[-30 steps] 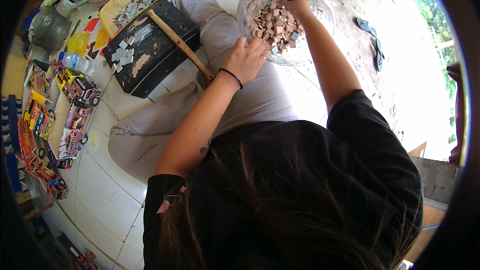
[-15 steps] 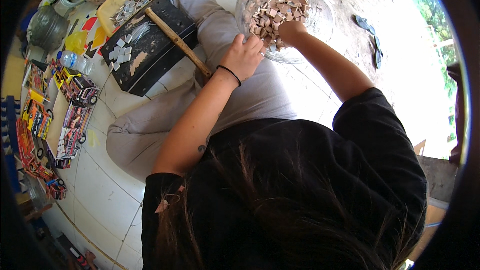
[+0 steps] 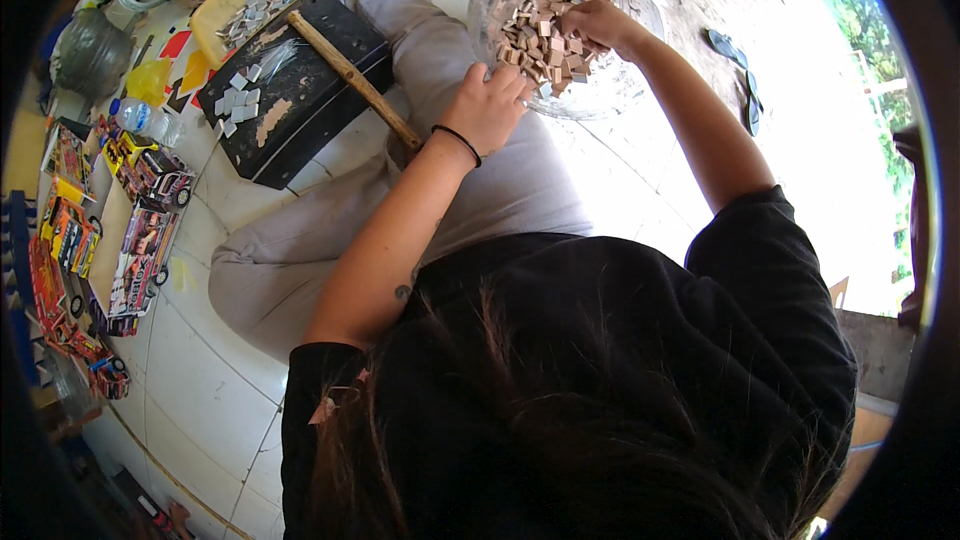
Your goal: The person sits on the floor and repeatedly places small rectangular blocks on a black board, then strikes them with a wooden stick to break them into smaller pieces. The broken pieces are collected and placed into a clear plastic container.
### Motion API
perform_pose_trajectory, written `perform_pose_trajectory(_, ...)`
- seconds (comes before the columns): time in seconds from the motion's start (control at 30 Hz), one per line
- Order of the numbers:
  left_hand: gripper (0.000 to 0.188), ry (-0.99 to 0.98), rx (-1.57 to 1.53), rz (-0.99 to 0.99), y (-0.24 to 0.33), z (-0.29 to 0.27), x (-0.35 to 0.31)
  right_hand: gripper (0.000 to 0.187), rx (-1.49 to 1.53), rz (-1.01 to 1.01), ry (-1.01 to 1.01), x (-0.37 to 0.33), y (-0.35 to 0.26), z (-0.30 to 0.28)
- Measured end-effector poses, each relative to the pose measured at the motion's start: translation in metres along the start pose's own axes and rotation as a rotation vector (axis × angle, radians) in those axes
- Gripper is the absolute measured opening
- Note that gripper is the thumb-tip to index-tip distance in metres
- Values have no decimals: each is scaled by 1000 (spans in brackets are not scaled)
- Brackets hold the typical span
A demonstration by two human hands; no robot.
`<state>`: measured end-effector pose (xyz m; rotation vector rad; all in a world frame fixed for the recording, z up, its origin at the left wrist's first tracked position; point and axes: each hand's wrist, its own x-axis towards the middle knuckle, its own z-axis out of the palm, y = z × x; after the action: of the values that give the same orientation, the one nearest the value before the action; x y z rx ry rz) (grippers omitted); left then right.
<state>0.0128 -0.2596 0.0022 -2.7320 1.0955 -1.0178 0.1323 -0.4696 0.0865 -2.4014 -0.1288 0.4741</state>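
A clear round plastic tub point(image 3: 640, 80) stands beyond my knee, with many small brown and grey square tiles point(image 3: 545, 40) heaped inside. My right hand point(image 3: 600, 25) reaches into it, its bent fingers closed down among the tiles; what they pinch is hidden. At the tub's near left rim is my left hand point(image 3: 487, 105), its fingers curled closed. A small greyish bit shows between those fingers, too little to name. To the left, a black box-like block point(image 3: 320, 110) carries loose pale grey tiles point(image 3: 238, 105) and a wooden-handled tool point(image 3: 350, 75), whose far end is out of sight.
A yellow tray point(image 3: 208, 25) of grey tiles sits behind the block. Further left are a water bottle point(image 3: 145, 120), a yellow bag point(image 3: 150, 83) and several colourful toy trucks point(image 3: 150, 250). Dark flip-flops point(image 3: 727, 47) lie on the floor at the right.
My right hand has moved up and slightly right within the tub, uncovering more of the tiles. My left hand has stayed near the rim, fingers still curled.
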Motion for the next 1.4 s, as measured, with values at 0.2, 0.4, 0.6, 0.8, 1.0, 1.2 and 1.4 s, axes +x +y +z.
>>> perform_pose_trajectory(0.2, 15, 58, -17, -8, -1, 1, 0, 21, 481, -12, -5, -6, -5, -2)
perform_pose_trajectory(0.4, 18, 21, 10, 3, -1, -1, -1, 18, 693, -225, 118, -25, -18, 5)
perform_pose_trajectory(0.6, 17, 45, -17, -2, -1, 0, -1, 13, 372, -150, 104, -44, -24, 7)
perform_pose_trajectory(0.8, 15, 62, -37, -11, -1, 2, 0, 24, 656, -255, -15, -42, -21, -10)
perform_pose_trajectory(1.0, 16, 64, -4, -8, -1, 2, 0, 32, 980, -77, -285, -24, -16, -10)
perform_pose_trajectory(1.2, 17, 44, -22, -5, -2, 0, -1, 31, -569, 21, -244, -2, -25, 17)
perform_pose_trajectory(1.4, 18, -31, -15, -4, -2, -3, 0, 44, -1090, -24, -240, -9, -16, 67)
